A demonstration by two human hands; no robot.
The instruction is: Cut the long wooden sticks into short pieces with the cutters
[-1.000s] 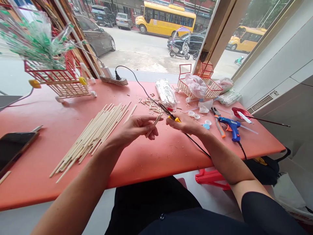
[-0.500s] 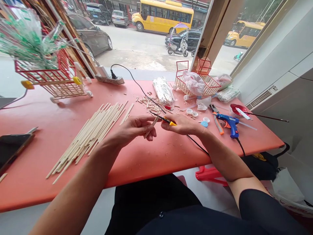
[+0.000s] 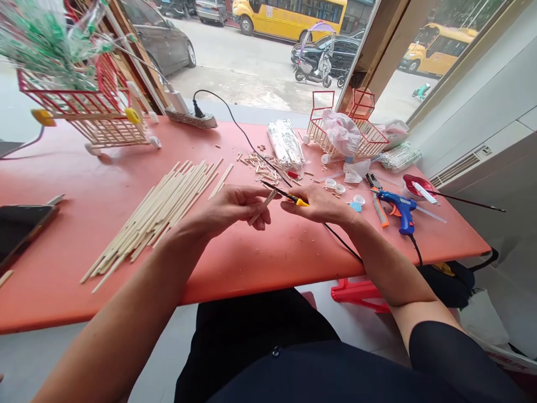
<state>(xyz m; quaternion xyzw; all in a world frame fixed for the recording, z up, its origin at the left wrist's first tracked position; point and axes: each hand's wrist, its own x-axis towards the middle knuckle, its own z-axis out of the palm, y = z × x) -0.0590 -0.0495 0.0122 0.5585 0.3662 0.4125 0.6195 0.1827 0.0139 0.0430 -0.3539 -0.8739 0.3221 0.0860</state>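
Between the thumb and fingers of my left hand [image 3: 239, 207] is a short wooden stick [image 3: 263, 207], held slantwise. My right hand [image 3: 321, 204] is closed around a yellow-handled tool with a dark, narrow, pointed blade [image 3: 279, 192]. The blade lies across the upper end of the stick; its exact kind is hard to make out. Both hands are raised over the front middle of the red-topped table [image 3: 251, 268]. Left of my left hand lies a pile of long wooden sticks [image 3: 155, 215]. Short cut stick pieces [image 3: 262, 167] are scattered beyond my hands.
A blue glue gun [image 3: 398, 207] and pliers [image 3: 377, 198] lie at right, near white caps [image 3: 335, 186]. Small stick-built carts [image 3: 113, 131] stand at back left and right. A black cord [image 3: 235, 120] crosses the table behind my hands. A phone [image 3: 25, 232] lies at left.
The camera view has tilted slightly downward, so the background sits higher. Both hands keep nearly the same pose, with the blade still against the stick.
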